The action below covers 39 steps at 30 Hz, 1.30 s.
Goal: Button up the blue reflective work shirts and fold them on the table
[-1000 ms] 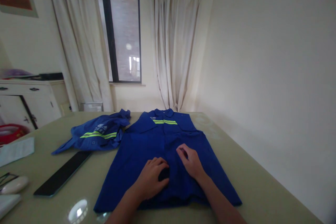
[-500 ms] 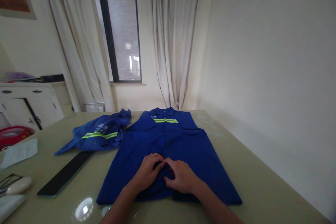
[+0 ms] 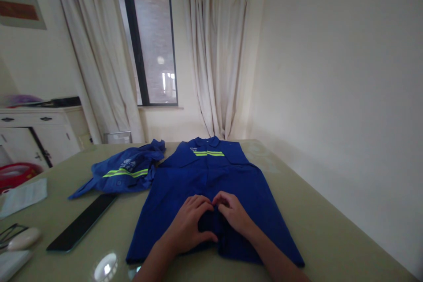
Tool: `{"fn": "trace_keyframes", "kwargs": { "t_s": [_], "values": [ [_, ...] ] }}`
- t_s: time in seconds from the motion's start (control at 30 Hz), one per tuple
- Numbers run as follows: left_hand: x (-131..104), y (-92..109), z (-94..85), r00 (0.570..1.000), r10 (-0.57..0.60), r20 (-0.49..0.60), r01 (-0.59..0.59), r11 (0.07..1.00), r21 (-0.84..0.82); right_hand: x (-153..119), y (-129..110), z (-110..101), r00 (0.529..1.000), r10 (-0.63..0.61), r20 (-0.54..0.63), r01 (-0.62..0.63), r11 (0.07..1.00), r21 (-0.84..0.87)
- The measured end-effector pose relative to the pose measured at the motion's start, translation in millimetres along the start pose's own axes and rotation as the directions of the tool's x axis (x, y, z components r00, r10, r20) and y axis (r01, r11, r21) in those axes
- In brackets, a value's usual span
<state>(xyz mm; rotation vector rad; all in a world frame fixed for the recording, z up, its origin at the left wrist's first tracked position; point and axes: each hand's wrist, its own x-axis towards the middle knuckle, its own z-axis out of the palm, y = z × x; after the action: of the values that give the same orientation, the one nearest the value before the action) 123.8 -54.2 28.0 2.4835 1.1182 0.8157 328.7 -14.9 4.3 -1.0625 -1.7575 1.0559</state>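
A dark blue work jacket (image 3: 178, 185) lies face up, its collar at the far end and a yellow-green reflective stripe across the chest. Both hands are at its centre front, close to the hem. The fingers of my left hand (image 3: 190, 222) curve over the cloth, and its thumb is spread well away from them. Close beside it, my right hand (image 3: 234, 213) has its fingertips drawn together on the front edge of the jacket. Whatever lies between those fingertips is too small to make out. A lower part of the front opening hangs apart below the hands.
A second blue garment (image 3: 124, 169) lies crumpled to the left. Nearer are a long black flat object (image 3: 82, 222), a pale mouse-shaped object (image 3: 24, 239), a face mask (image 3: 24, 196) and eyeglasses (image 3: 11, 233). A wall (image 3: 330, 97) borders the table's right side.
My left thumb has moved away from its fingers, while the right hand's fingers have drawn together. The jacket's front edges near the hem have shifted slightly.
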Motion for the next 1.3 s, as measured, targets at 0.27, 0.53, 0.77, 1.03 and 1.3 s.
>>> {"fn": "trace_keyframes", "kwargs": {
  "t_s": [0.27,0.53,0.77,1.03,1.3],
  "values": [
    [0.9,-2.8,3.3,0.993,-0.076,-0.087,0.078,0.997,0.022,0.4,-10.0,-1.5,0.997,-0.055,0.047,0.045,0.979,0.198],
    [3.2,-7.8,7.5,0.979,-0.138,-0.153,0.109,0.977,-0.182,-3.7,-18.2,-6.0,0.988,-0.094,0.121,0.060,0.964,0.259],
    [8.0,-7.4,8.3,0.953,-0.181,-0.243,0.075,0.919,-0.388,1.8,-8.5,-11.4,0.985,-0.083,0.153,0.026,0.939,0.343],
    [9.4,-13.0,10.8,0.915,-0.252,-0.315,0.088,0.887,-0.454,1.5,-12.4,0.4,0.991,-0.048,0.123,-0.001,0.930,0.368],
    [7.9,-15.5,7.6,0.953,-0.222,-0.205,0.132,0.916,-0.378,7.6,-0.2,6.9,0.999,-0.044,0.016,0.039,0.969,0.242]
  ]
}}
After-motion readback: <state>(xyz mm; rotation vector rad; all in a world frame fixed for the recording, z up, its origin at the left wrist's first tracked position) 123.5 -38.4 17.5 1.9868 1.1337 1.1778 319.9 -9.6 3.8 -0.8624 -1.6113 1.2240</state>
